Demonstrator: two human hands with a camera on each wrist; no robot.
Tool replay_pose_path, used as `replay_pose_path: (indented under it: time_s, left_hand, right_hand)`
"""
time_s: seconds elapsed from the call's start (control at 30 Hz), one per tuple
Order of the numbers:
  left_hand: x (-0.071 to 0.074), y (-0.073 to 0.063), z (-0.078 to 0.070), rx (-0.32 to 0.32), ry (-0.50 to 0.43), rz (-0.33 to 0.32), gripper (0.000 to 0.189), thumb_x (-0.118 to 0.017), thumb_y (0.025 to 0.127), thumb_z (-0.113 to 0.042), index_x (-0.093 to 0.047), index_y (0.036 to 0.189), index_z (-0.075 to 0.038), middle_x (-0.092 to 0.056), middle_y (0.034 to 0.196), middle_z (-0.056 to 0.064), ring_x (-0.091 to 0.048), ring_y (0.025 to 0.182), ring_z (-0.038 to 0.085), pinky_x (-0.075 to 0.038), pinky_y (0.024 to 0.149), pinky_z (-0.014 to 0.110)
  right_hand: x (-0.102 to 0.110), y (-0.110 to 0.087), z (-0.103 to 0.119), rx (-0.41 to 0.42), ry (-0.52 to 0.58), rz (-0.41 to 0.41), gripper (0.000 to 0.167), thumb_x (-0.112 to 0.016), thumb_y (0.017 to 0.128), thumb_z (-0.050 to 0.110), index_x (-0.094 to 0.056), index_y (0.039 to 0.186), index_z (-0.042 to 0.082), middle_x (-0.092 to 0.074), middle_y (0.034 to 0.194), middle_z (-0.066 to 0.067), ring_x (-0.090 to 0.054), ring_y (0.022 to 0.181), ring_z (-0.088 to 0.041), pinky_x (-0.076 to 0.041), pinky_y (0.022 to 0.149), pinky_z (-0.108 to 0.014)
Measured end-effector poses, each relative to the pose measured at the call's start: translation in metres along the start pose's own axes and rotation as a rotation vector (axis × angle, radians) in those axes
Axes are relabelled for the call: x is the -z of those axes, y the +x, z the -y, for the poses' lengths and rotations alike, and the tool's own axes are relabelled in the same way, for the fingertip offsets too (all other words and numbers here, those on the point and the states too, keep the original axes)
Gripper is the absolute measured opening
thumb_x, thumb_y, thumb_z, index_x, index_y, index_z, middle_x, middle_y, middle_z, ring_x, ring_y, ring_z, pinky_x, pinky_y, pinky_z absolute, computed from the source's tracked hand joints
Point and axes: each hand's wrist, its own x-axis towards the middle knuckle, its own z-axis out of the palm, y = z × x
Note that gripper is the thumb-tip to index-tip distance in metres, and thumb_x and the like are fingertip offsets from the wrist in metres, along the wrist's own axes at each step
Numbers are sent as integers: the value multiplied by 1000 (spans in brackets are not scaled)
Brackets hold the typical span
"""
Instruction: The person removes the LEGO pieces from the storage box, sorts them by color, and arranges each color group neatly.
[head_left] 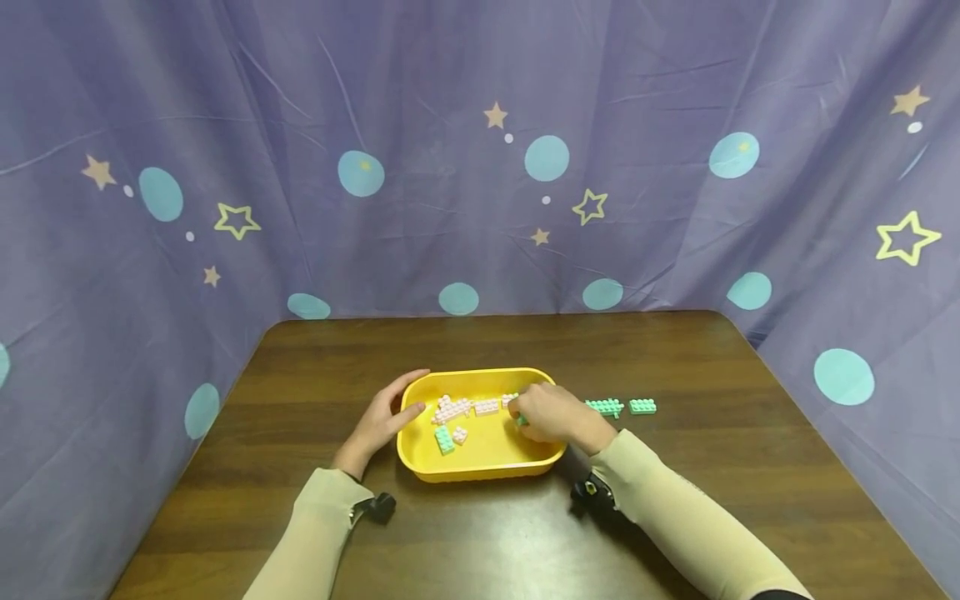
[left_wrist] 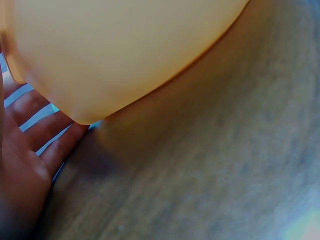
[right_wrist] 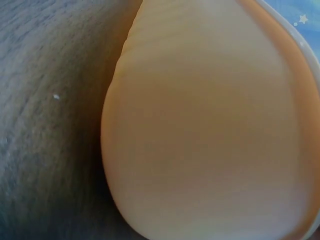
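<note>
A yellow plastic tray [head_left: 487,473] stands on the table in the head view. My left hand [head_left: 381,421] grips its left end, thumb over the rim and the other fingers along the outside; the left wrist view shows those fingers against the tray's outer wall [left_wrist: 125,55]. Inside the tray's right part, my right hand [head_left: 553,413] pinches a green toy building brick [head_left: 522,420], which is mostly hidden by the fingers. Left of it lie pink bricks [head_left: 486,407], a joined pink cluster [head_left: 451,409], a small pink brick [head_left: 460,435] and another green brick [head_left: 444,440].
To the right of the tray, a joined green brick piece [head_left: 606,407] and a single green brick [head_left: 642,406] lie on the wooden table [head_left: 480,542]. A purple curtain [head_left: 465,225] hangs behind and at both sides. The right wrist view is mostly filled by the tray's outer wall [right_wrist: 205,130].
</note>
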Motion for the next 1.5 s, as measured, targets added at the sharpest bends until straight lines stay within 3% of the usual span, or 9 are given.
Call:
replay_pose_path:
  time_s: [0.13, 0.33, 0.53, 0.87, 1.23, 1.5]
  left_hand:
    - [-2, -1, 0, 7, -8, -1, 54, -62, 92, -4, -43, 141, 7, -50, 139, 27, -54, 118, 43, -45, 103, 40]
    - [-2, -2, 0, -10, -14, -4, 54, -62, 92, -4, -43, 141, 8, -51, 138, 28, -53, 117, 45, -45, 101, 28]
    - [-1, -1, 0, -17, -14, -7, 54, -62, 91, -3, -43, 140, 9, -50, 138, 29, -53, 118, 45, -44, 101, 25]
    - [0, 1, -1, -5, -20, -6, 53, -61, 91, -1, -43, 141, 8, -49, 140, 28, -51, 120, 44, -42, 101, 22]
    - [-1, 0, 1, -7, -6, -2, 53, -62, 92, -3, -43, 141, 8, -50, 139, 27, -52, 120, 43, -42, 101, 20]
    - [-1, 0, 3, -35, -21, -14, 53, -62, 91, -2, -43, 140, 9, -50, 139, 29, -51, 120, 46, -41, 101, 20]
  right_hand:
    - [0, -1, 2, -11, 17, 0, 5, -71, 81, 18, -67, 77, 18, -57, 72, 5, -50, 63, -10, -46, 57, -29]
    - [-1, -3, 2, 12, 71, -72, 3, -72, 82, 21, -70, 82, 19, -61, 79, 4, -52, 65, -9, -49, 58, -29]
    - [4, -6, -2, 25, 151, -120, 16, -76, 81, 21, -75, 96, 16, -68, 94, 2, -60, 74, -9, -53, 66, -28]
    - [19, -12, -6, 28, 228, -178, 22, -72, 81, 18, -75, 102, 14, -65, 101, 3, -66, 77, -17, -52, 68, -27]
    - [27, -27, -24, -26, 228, -274, 17, -73, 82, 21, -75, 98, 16, -62, 91, 7, -50, 65, -5, -45, 61, -21]
    - [37, -41, -41, -53, 288, -326, 18, -74, 81, 17, -74, 99, 13, -60, 85, 3, -53, 61, -4, -45, 55, -19]
